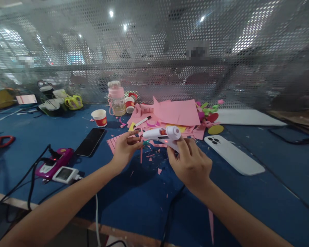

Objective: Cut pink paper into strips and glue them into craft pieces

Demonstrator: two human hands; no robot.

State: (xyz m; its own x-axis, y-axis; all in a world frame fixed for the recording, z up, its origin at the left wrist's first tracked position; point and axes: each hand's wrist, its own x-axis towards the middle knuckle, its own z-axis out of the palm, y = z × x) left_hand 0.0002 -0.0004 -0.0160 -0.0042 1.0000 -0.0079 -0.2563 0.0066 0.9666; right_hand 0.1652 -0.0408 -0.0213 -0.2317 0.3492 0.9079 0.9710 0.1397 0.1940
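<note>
My right hand [192, 161] is wrapped round the handle of a white hot glue gun [163, 133], which has a small red light lit on its side. The gun's nozzle points left, close to the fingertips of my left hand [126, 147]. Those fingers pinch a narrow pink paper strip [141, 152] that hangs down. Whether the nozzle touches the strip I cannot tell. Behind my left hand lies a pink sheet cut into strips [112, 143]. Beyond the gun are a marker [142, 121] and a heap of pink paper [177, 112].
A black phone [90, 142], a paper cup [99, 117] and a pink-topped bottle [116, 98] stand left. A purple power strip [55, 163] with cables lies at the front left. To the right lies a white phone [234, 154]. A perforated metal screen [154, 51] closes off the back.
</note>
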